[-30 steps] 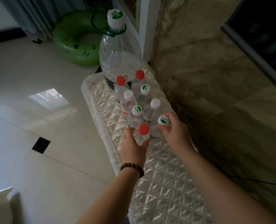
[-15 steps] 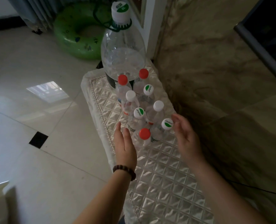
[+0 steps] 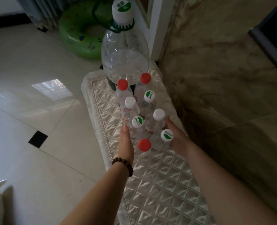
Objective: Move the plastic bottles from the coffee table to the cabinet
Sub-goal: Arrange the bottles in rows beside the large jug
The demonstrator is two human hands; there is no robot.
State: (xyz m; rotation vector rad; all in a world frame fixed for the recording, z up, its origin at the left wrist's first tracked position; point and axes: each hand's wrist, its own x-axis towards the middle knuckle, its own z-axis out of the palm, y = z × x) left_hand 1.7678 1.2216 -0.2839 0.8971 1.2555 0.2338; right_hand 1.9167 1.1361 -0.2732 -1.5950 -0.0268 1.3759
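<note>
A narrow counter [image 3: 158, 184] draped in a quilted satin cover [image 3: 163, 172] runs along a marble wall [image 3: 215, 78], with a green swim ring [image 3: 79, 34] on the tiled floor [image 3: 29, 95] beyond. At the counter's far end stands a large clear jug [image 3: 124, 52] with a white-and-green cap. In front of it cluster seven small plastic bottles [image 3: 139, 125], upright and touching, capped in red, white or white-and-green. If this surface is the cabinet, the job looks close to finished, with only tidying left; no coffee table appears, so how many bottles remain elsewhere cannot be told. The left hand [image 3: 126, 143], a beaded bracelet [image 3: 123, 166] at its wrist, lies flat and open-fingered against the cluster's left flank; the right hand [image 3: 176, 137] cups the right flank beside the nearest green-marked cap, fingers spread, clasping no single bottle. A second ago both hands pinched the two nearest bottles; half a second ago they had parted wide; now they press inward on the group.
</note>
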